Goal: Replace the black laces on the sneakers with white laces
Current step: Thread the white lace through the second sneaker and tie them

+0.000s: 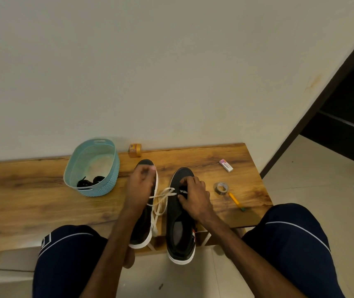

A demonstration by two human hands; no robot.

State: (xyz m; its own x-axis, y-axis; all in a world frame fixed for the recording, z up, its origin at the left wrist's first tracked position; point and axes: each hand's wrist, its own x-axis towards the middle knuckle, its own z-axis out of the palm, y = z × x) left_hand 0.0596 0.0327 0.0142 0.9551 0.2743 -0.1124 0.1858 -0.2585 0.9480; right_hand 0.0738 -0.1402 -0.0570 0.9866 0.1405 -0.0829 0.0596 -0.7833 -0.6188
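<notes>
While my left hand (141, 183) gripped the white lace (161, 200) and my right hand (193, 195) pinched it at the right sneaker (173, 209), overpulling risked uneven ends.

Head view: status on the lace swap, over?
Left hand pinches flat white lace, right hand pinches it at right black sneaker eyelets. Black laces lie in light blue plastic basket. Nothing blocking.

The right grip (195, 196) pinches a flat white lace (161, 201) at a black white-soled sneaker's (181, 233) eyelets; the left grip (141, 186) holds its end
</notes>
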